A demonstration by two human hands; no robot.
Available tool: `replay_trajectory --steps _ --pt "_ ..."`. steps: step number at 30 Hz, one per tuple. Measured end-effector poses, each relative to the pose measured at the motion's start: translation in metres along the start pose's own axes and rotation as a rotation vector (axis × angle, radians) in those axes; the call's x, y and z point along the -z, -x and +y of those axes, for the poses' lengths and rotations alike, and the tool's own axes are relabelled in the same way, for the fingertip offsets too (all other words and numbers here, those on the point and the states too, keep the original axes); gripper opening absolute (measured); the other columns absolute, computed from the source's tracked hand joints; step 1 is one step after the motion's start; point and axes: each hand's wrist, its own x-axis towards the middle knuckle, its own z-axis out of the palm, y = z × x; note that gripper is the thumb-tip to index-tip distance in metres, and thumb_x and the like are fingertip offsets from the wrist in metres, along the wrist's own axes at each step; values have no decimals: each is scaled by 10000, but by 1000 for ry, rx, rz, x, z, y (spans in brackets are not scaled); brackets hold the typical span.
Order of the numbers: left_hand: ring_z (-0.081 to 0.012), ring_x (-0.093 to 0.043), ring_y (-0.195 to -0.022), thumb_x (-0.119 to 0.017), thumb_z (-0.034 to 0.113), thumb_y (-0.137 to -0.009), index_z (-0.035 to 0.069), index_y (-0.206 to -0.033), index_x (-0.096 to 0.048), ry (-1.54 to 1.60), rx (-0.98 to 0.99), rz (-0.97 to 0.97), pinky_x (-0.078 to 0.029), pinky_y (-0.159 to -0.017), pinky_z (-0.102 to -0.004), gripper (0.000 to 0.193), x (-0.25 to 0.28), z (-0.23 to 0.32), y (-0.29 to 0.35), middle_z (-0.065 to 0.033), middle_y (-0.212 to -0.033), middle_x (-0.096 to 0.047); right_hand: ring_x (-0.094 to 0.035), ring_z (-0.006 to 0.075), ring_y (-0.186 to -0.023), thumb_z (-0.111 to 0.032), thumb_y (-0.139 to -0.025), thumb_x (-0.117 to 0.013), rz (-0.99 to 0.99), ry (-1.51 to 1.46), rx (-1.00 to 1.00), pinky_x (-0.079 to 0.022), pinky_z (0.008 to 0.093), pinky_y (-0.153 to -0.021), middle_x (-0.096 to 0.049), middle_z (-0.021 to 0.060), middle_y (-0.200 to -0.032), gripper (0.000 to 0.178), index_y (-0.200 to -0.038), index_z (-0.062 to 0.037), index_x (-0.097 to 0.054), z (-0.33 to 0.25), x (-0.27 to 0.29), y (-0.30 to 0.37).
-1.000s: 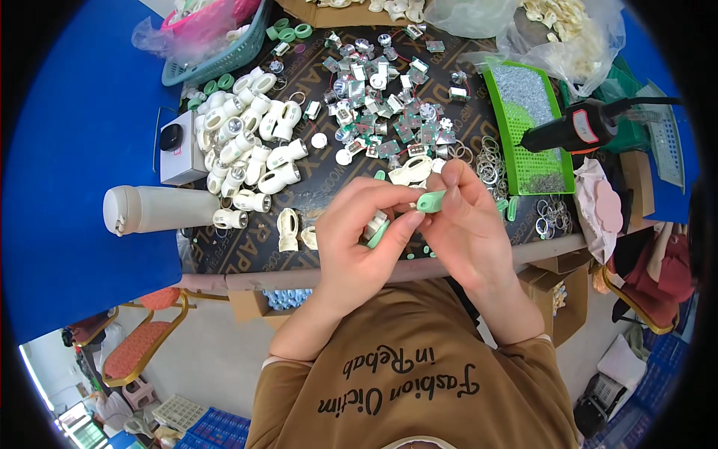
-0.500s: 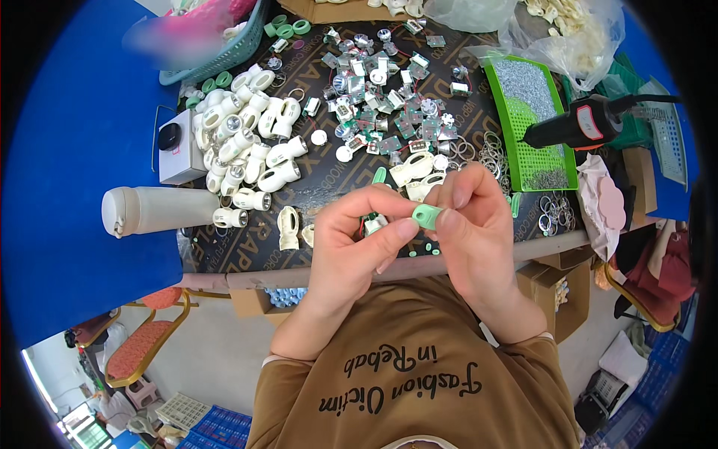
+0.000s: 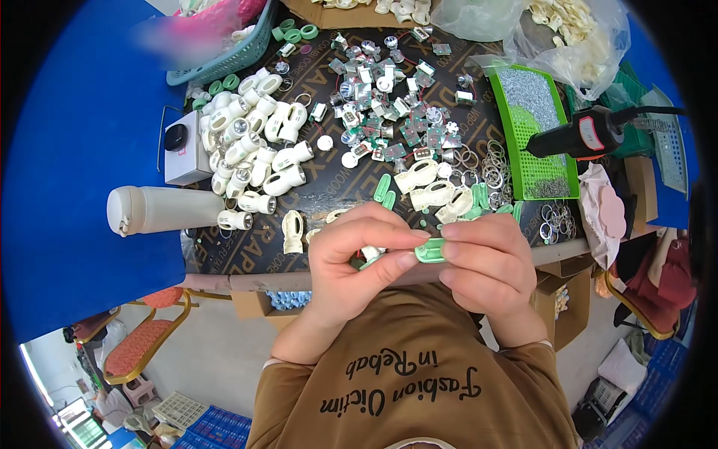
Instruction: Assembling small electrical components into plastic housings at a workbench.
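Observation:
A small hollow light-green plastic piece (image 3: 430, 251) is pinched between my two hands over the table's front edge. My left hand (image 3: 348, 258) grips its left end with thumb and forefinger. The fingertips and thumb of my right hand (image 3: 490, 262) close on its right end. A white and green bit shows beneath my left fingers, mostly hidden. Just beyond my hands lie cream half shells (image 3: 416, 176) and narrow green pieces (image 3: 383, 185). An open cream shell (image 3: 293, 230) rests left of my left hand.
White mini flashlights (image 3: 250, 135) pile up at left beside a white bottle (image 3: 164, 209). Small circuit boards with reflectors (image 3: 389, 105) cover the middle. At right, a black electric screwdriver (image 3: 576, 136) hangs over a green tray (image 3: 572, 179) of screws, near metal rings (image 3: 553, 223).
Both hands have come lower, closer to my body. The green piece has been turned, now showing its hollow side, and more right-hand fingers press on it.

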Motion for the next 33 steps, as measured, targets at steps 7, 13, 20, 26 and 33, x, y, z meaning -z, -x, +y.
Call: replay_trajectory --steps 7,13,20,26,33 --pt "-153 -577 -713 -688 2 -717 20 -860 -670 -80 -85 -27 -441 -624 -250 145 1 0 -3 -79 -806 -627 -640 245 -792 -52 -634 -671 -37 -15 -46 -473 289 -538 -632 73 -854 153 -760 -60 -587 -3 4 -2" --pt "-149 -566 -694 -693 7 -710 31 -848 -670 -154 -114 -38 -433 -610 -244 142 4 -2 -3 -74 -799 -613 -646 247 -729 -8 -615 -677 38 -114 -145 -464 289 -512 -637 74 -814 166 -743 -55 -582 -3 -1 -1" --pt "-148 -557 -682 -699 17 -700 37 -828 -666 -245 -175 -62 -429 -598 -244 134 7 -1 -6 -72 -796 -602 -645 250 -715 49 -602 -635 37 -192 -224 -477 284 -530 -639 83 -792 159 -725 -38 -583 -4 -3 -2" --pt "-149 -554 -679 -689 6 -703 33 -825 -663 -293 -177 -58 -433 -599 -248 127 6 -2 -7 -70 -801 -596 -638 257 -703 85 -623 -636 48 -273 -342 -494 309 -579 -634 91 -766 166 -731 -30 -584 -6 -6 3" --pt "-147 -550 -706 -684 -10 -704 15 -819 -653 -163 12 29 -431 -622 -250 122 1 -9 -3 -68 -785 -593 -582 171 -787 93 -727 -646 222 -980 -932 -472 290 -707 -576 96 -849 324 -952 -28 -447 -8 -14 16"
